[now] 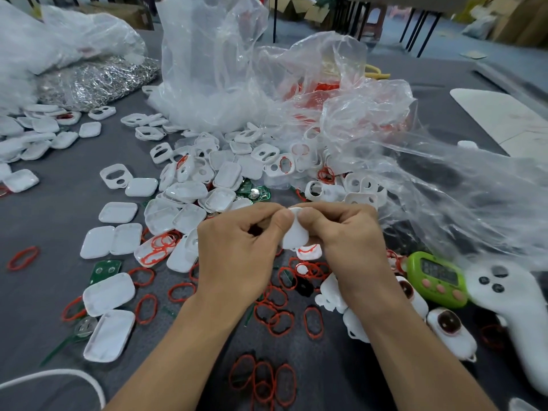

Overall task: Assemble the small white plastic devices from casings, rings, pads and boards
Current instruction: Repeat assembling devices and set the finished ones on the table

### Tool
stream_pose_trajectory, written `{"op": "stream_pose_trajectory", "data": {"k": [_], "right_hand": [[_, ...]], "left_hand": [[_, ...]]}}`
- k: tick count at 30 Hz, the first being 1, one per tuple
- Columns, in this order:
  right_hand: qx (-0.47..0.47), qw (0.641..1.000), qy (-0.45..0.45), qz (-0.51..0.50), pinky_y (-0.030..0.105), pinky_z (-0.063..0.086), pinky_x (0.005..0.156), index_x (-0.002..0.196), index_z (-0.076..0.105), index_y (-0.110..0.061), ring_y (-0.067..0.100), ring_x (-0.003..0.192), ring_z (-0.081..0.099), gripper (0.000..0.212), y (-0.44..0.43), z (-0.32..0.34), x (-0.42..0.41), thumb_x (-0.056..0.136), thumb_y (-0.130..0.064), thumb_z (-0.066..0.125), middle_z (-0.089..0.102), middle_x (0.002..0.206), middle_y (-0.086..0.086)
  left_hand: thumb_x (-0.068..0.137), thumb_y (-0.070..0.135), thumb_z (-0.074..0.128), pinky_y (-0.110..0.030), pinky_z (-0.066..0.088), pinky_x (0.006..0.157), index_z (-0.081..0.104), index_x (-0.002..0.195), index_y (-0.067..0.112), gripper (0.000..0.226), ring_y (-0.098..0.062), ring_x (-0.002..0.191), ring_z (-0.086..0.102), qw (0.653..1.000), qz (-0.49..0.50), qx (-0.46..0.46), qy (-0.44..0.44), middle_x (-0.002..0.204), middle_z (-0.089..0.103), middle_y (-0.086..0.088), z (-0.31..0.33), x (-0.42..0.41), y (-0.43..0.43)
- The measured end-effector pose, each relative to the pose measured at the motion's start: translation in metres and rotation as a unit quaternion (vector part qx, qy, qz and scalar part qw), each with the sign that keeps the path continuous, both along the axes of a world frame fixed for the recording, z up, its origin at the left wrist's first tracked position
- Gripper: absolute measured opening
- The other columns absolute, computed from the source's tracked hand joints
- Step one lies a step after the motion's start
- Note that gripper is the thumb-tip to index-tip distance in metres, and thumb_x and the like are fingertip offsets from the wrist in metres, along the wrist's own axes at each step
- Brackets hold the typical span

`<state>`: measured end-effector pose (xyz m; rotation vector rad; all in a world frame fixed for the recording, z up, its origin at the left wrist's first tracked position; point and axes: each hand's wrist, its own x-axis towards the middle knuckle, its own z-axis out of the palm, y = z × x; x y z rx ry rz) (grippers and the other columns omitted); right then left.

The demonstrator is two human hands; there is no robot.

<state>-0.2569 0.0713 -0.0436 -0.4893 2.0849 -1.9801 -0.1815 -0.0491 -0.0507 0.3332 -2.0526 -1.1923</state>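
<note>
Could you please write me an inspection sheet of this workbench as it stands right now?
Surface: dark grey table, largely covered with parts.
Job's things: one white casing held up between both hands; loose casings heaped behind it; red rings scattered in front; green boards among them; assembled devices at the right.
Clutter: clear plastic bags, a bag of silvery metal parts, a green timer, a white controller.
Grippers: left hand and right hand both pinch the white casing.
Cables: a white cord at the near left edge.
Surroundings: cardboard boxes and dark metal legs beyond the table.
</note>
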Motion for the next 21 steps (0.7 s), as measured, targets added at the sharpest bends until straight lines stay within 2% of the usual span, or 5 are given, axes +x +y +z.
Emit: {"op": "stream_pose_trajectory", "data": {"k": [9, 12, 16, 18, 21], "right_hand": [[0.019, 0.998, -0.024, -0.049, 0.046, 0.064, 0.082, 0.092, 0.081, -0.027, 0.027, 0.085, 0.077, 0.023, -0.008, -0.007, 0.002, 0.1, -0.012, 0.065, 0.08, 0.087, 0.003], [-0.083, 0.981, -0.162, 0.061, 0.035, 0.065, 0.078, 0.079, 0.083, -0.023, 0.024, 0.088, 0.078, 0.047, -0.011, -0.002, 0.007, 0.105, -0.001, 0.05, 0.08, 0.091, 0.009], [-0.126, 0.952, -0.256, 0.108, 0.041, 0.06, 0.093, 0.097, 0.081, -0.013, 0.022, 0.1, 0.075, 0.023, 0.0, 0.002, 0.001, 0.094, 0.002, 0.064, 0.079, 0.104, 0.012], [-0.119, 0.966, -0.222, 0.066, 0.037, 0.059, 0.09, 0.103, 0.078, -0.009, 0.024, 0.1, 0.076, 0.024, -0.001, 0.001, 0.002, 0.09, 0.007, 0.067, 0.079, 0.103, 0.013], [-0.04, 0.998, -0.015, -0.041, 0.026, 0.059, 0.081, 0.094, 0.08, -0.022, 0.013, 0.088, 0.077, 0.028, -0.007, 0.001, 0.008, 0.088, 0.004, 0.071, 0.081, 0.089, -0.002]], "left_hand": [[0.076, 0.007, 0.083, -0.014, 0.054, 0.065, 0.077, 0.082, 0.035, 0.029, -0.003, 0.066, 0.071, 0.991, -0.006, 0.136, -0.018, 0.072, 0.075, 0.013, -0.004, -0.007, 0.004], [0.074, -0.001, 0.076, -0.022, 0.057, 0.07, 0.074, 0.088, 0.033, 0.037, -0.009, 0.073, 0.073, 0.984, -0.064, 0.166, -0.009, 0.078, 0.076, 0.007, -0.003, -0.007, 0.004], [0.071, -0.001, 0.076, -0.027, 0.057, 0.067, 0.067, 0.111, 0.029, 0.051, -0.012, 0.072, 0.068, 0.956, -0.123, 0.262, 0.039, 0.079, 0.071, 0.002, 0.0, -0.007, -0.002], [0.071, 0.005, 0.081, -0.027, 0.057, 0.066, 0.067, 0.112, 0.03, 0.05, -0.011, 0.073, 0.067, 0.964, -0.081, 0.254, 0.022, 0.08, 0.071, 0.004, -0.001, -0.009, -0.002], [0.078, 0.027, 0.081, -0.038, 0.061, 0.077, 0.074, 0.097, 0.038, 0.023, -0.01, 0.078, 0.071, 0.985, 0.026, 0.166, -0.045, 0.081, 0.074, 0.01, -0.004, -0.009, -0.001]]}}
